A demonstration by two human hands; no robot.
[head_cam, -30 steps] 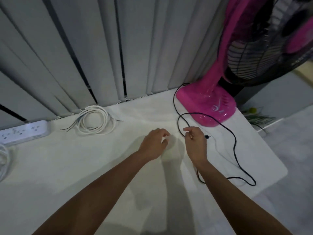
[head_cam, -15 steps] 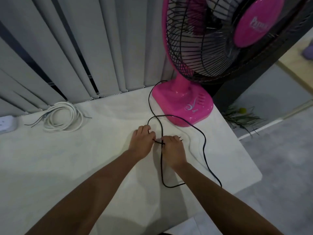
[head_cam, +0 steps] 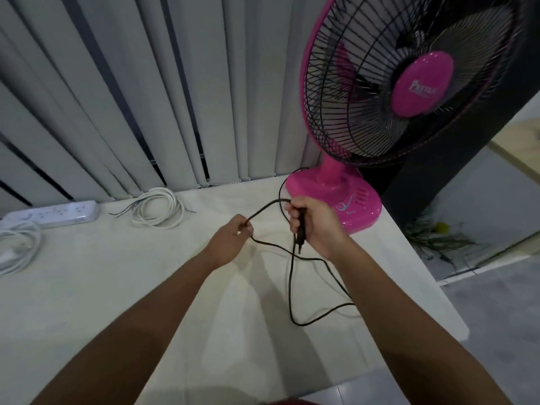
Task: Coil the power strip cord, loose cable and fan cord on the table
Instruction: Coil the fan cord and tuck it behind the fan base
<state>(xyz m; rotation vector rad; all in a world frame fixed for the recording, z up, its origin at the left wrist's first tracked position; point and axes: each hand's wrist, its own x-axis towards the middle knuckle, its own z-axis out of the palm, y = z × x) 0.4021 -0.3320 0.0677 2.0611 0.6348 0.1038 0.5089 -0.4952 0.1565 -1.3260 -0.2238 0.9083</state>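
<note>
Both hands have lifted off the table (head_cam: pixel 87 287); right hand (head_cam: pixel 317 226) is now gripping the fan cord (head_cam: pixel 292 287) at its plug. Left hand (head_cam: pixel 230 241) is pinching the cord, loop trailing over the table near the fan (head_cam: pixel 362 206).

Hot pink fan (head_cam: pixel 336 197) with black wire grille (head_cam: pixel 344 92); black fan cord (head_cam: pixel 290 287); white loose cable (head_cam: pixel 157 210) and power strip (head_cam: pixel 52 215); cream bench (head_cam: pixel 117 287); grey blinds (head_cam: pixel 146 83).
</note>
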